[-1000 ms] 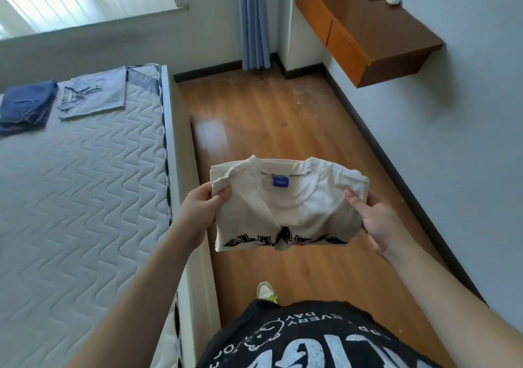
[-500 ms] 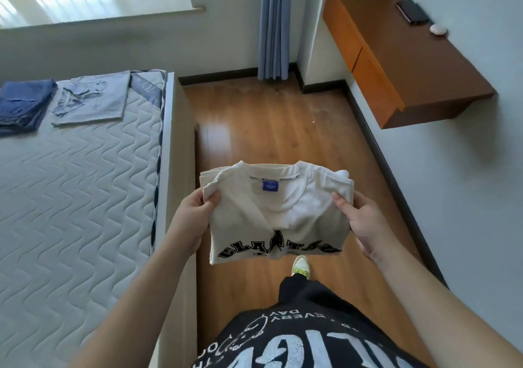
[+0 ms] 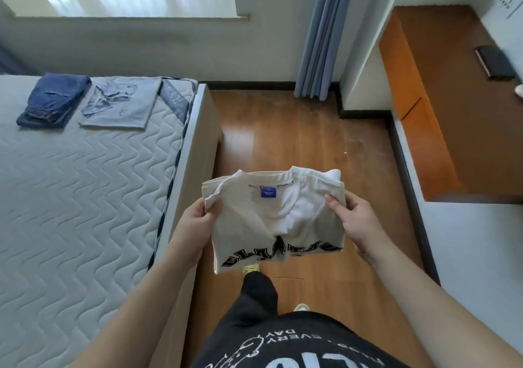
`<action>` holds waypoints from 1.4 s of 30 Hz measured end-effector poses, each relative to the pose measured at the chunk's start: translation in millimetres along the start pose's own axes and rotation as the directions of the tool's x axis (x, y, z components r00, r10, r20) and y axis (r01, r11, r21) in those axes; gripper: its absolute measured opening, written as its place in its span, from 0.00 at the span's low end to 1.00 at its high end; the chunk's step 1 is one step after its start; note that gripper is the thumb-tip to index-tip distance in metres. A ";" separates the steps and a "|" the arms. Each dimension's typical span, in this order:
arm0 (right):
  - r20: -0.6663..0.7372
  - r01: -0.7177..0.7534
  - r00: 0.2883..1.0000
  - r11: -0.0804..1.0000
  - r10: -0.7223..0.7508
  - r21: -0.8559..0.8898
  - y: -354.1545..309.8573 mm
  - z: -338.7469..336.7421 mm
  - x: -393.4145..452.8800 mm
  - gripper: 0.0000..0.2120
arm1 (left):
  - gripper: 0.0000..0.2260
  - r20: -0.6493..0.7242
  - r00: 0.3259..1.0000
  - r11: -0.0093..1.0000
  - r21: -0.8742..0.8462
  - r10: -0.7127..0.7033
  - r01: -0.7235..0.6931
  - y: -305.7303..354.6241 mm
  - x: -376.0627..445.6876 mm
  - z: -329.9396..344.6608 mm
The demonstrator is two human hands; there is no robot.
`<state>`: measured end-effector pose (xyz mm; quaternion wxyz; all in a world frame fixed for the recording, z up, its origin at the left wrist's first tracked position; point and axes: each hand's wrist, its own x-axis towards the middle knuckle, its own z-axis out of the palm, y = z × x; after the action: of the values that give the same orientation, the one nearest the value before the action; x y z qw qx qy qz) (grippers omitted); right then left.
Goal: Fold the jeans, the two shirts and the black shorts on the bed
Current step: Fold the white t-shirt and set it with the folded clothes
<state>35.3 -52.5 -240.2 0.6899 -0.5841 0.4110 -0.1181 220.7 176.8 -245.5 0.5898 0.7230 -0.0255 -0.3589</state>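
Note:
A folded cream shirt (image 3: 271, 220) with black lettering and a blue neck label hangs in the air over the wooden floor, beside the bed. My left hand (image 3: 195, 220) pinches its left edge and my right hand (image 3: 356, 220) grips its right edge. Folded blue jeans (image 3: 53, 100) lie at the far end of the bed (image 3: 70, 212). A folded grey printed shirt (image 3: 124, 101) lies flat right of the jeans. The black shorts are not in view.
The bed frame's pale side board (image 3: 198, 141) runs along my left. A brown wall-mounted desk (image 3: 452, 98) with a dark flat object (image 3: 493, 61) juts out on the right. A blue curtain (image 3: 322, 36) hangs at the far wall. Wooden floor (image 3: 297, 135) stretches ahead between bed and desk.
I have stepped forward along the bed with the shirt held in both hands; the jeans and grey shirt now appear closer. My grip on the shirt is the same.

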 end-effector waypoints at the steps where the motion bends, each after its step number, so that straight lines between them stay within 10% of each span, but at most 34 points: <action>1: 0.011 -0.007 1.000 1.000 0.007 -0.014 -5.3 7.4 15.7 0.07 | 0.07 -0.018 1.000 1.000 -0.010 -0.007 0.007 4.1 13.2 -4.5; 27: 0.184 -0.028 0.982 0.995 0.044 -0.091 -169.5 151.0 397.1 0.07 | 0.09 -0.178 0.983 0.996 -0.083 -0.036 0.021 153.8 353.5 -69.1; 42: 0.549 0.063 0.828 0.953 0.116 -0.297 -273.0 261.2 607.9 0.09 | 0.05 -0.518 0.820 0.898 -0.440 -0.243 -0.013 206.3 458.5 -89.1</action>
<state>691.6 -337.4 -259.8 0.6839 -0.6856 0.2119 0.1320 689.1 -22.3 -285.7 0.6903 0.6501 0.2724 -0.1631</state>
